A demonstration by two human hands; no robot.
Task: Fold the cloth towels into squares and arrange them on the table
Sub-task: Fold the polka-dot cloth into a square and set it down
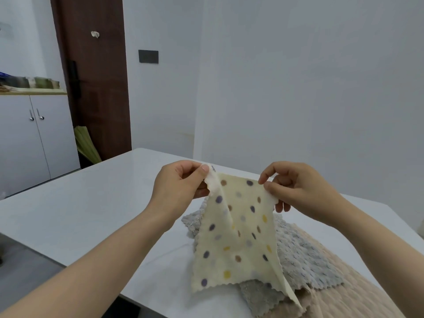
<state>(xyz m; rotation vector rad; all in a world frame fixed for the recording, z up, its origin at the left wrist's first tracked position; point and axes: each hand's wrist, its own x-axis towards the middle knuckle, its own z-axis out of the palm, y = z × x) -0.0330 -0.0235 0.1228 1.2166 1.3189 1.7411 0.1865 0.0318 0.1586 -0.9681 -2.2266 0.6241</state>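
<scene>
I have the dotted towel point(238, 230) lifted off the worktop point(91, 207), hanging just right of centre in my view with its scalloped bottom edge draped down over the pile beneath. It is cream with purple, brown and yellow spots, and a soft crease runs down it from the upper left corner. My left hand point(181, 182) pinches that corner at about 11 o'clock from the towel's middle, thumb and forefinger closed on the rolled edge. My right hand point(298, 191) pinches the opposite top corner at about 1 o'clock, fingertips closed on the hem. Holding both top corners apart like this lets the cloth hang and flatten under its own weight, which I judge is the shake-out before the first fold.

Below it, at 5 o'clock, lies a fluffy grey towel point(305, 260), partly hidden, and under that a beige ribbed towel point(358, 294) running out to the lower right corner of my view. They look unfolded, so most of the job seems left to do. The bare stretch of worktop at 9 o'clock is where I would expect to lay folded squares.
</scene>
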